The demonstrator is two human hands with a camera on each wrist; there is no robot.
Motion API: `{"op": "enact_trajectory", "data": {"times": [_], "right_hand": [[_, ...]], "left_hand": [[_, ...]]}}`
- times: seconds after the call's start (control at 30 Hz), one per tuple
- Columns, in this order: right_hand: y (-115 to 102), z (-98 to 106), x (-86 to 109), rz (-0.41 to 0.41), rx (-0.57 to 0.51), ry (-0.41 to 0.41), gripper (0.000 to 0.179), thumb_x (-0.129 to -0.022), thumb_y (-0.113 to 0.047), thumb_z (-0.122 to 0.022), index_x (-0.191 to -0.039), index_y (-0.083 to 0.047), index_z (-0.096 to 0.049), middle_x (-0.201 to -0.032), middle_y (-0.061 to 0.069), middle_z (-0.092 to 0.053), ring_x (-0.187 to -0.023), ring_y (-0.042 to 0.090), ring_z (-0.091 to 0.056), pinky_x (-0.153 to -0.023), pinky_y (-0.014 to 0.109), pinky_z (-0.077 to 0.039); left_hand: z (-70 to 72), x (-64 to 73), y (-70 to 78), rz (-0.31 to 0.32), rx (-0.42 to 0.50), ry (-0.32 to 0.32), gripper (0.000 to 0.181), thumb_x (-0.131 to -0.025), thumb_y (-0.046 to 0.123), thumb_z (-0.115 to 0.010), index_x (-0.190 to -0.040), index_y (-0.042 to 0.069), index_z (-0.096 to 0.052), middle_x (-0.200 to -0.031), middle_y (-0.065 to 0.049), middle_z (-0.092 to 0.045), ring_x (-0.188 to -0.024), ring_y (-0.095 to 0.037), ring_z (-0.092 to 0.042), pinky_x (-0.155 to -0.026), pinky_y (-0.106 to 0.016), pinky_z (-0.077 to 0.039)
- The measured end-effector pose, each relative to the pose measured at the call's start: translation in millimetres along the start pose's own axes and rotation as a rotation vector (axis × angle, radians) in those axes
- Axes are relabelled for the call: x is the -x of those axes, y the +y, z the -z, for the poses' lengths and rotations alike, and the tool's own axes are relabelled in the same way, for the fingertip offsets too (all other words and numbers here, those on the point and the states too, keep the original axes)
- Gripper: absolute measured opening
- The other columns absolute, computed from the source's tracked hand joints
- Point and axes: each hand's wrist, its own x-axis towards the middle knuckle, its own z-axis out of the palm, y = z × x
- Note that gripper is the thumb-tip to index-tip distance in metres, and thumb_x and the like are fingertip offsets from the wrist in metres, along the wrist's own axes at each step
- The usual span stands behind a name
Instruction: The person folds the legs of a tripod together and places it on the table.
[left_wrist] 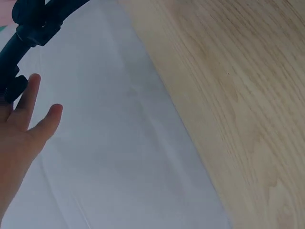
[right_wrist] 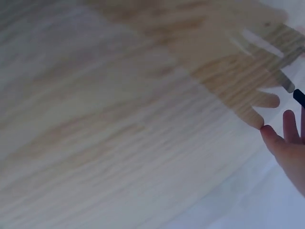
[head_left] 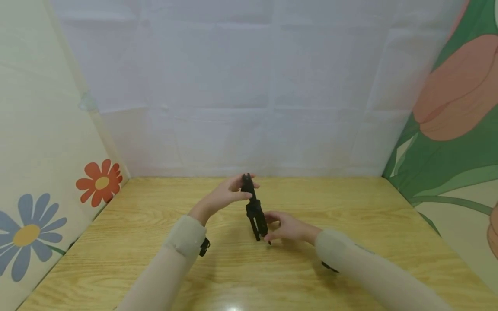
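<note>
A black folded tripod (head_left: pixel 255 211) stands tilted over the wooden table, its slim legs pointing down toward the near side. My left hand (head_left: pixel 223 194) holds the upper end, thumb on the near side and fingers behind. In the left wrist view, the dark tripod (left_wrist: pixel 40 31) crosses the top left corner, against the fingers of the left hand (left_wrist: pixel 19 138). Around the leg end, my right hand (head_left: pixel 289 226) has its thumb low and its fingers higher up. Only a dark tip of the tripod (right_wrist: pixel 299 97) shows beside the right hand (right_wrist: pixel 290 155) in the right wrist view.
The light wooden table (head_left: pixel 155 242) ends at a white sheet wall (head_left: pixel 218 86) behind. Side panels with painted flowers (head_left: pixel 102 183) flank it on the left and right. Dark straps (head_left: pixel 204 247) sit at both wrists.
</note>
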Motion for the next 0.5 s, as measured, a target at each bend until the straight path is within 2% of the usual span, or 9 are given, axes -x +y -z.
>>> {"op": "enact_trajectory", "data": {"times": [0.1,0.2,0.37,0.5], "right_hand": [[0.3,-0.3,-1.2,0.017,0.016,0.006,0.063,-0.086,-0.016,-0.075,-0.140,0.001,-0.047,-0.129,0.013,-0.057,-0.121,0.032,-0.049,-0.105,0.060,-0.030],[-0.6,-0.9,-2.2,0.012,0.025,0.007,0.063,-0.086,-0.017,-0.076,-0.138,0.002,-0.047,-0.125,0.011,-0.059,-0.117,0.030,-0.052,-0.104,0.057,-0.034],[-3.9,-2.2,-3.4,-0.005,0.023,-0.012,0.063,-0.084,-0.014,-0.078,-0.137,0.002,-0.047,-0.121,0.009,-0.059,-0.115,0.028,-0.053,-0.104,0.054,-0.036],[-6.8,-3.1,-3.8,-0.006,0.023,-0.019,0.064,-0.082,-0.010,-0.079,-0.136,0.004,-0.047,-0.119,0.009,-0.059,-0.113,0.027,-0.053,-0.104,0.053,-0.036]], "left_hand": [[-3.4,-2.1,-1.0,0.056,-0.031,0.113,0.055,-0.100,0.024,-0.057,-0.148,0.006,-0.037,-0.136,-0.016,-0.055,-0.126,-0.034,-0.049,-0.103,-0.057,-0.036],[-5.6,-4.6,-4.6,0.056,-0.048,0.208,0.050,-0.100,0.020,-0.057,-0.145,0.002,-0.042,-0.131,-0.018,-0.057,-0.123,-0.034,-0.051,-0.102,-0.054,-0.039],[-5.6,-6.4,-11.5,0.013,-0.012,0.273,0.046,-0.100,0.008,-0.055,-0.142,-0.006,-0.042,-0.126,-0.025,-0.058,-0.122,-0.037,-0.053,-0.104,-0.049,-0.040],[-5.2,-8.7,-15.1,0.015,0.028,0.298,0.045,-0.099,0.005,-0.054,-0.141,-0.007,-0.042,-0.125,-0.025,-0.059,-0.122,-0.037,-0.053,-0.105,-0.049,-0.039]]}}
